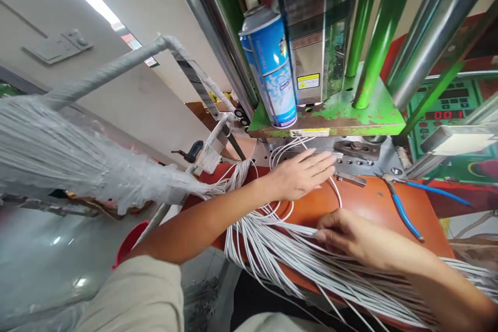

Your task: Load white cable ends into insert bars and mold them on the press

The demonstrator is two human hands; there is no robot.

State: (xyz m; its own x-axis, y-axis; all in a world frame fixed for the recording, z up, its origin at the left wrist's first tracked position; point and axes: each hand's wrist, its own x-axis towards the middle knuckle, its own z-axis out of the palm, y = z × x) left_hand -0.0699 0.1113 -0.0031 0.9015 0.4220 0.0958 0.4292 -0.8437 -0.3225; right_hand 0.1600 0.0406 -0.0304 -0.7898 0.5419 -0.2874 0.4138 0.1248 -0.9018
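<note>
My left hand (301, 174) stretches over the front of the machine's metal bed, fingers extended flat and close together, palm down. Thin white cables loop beneath and behind it. My right hand (340, 231) is lower and to the right, its thumb and fingers pinched on white cables (303, 229) at the top of a big loose bundle. That bundle (280, 249) spreads across the orange work surface (373, 207) and hangs over its front edge. What lies under the left palm is hidden.
Blue-handled pliers (399, 202) lie at the right of the surface. A blue spray can (270, 67) stands on the green press plate (373, 114) above the hands. Plastic-wrapped cables (97, 161) hang over a wrapped frame (112, 67) at left. A control panel (447, 114) stands right.
</note>
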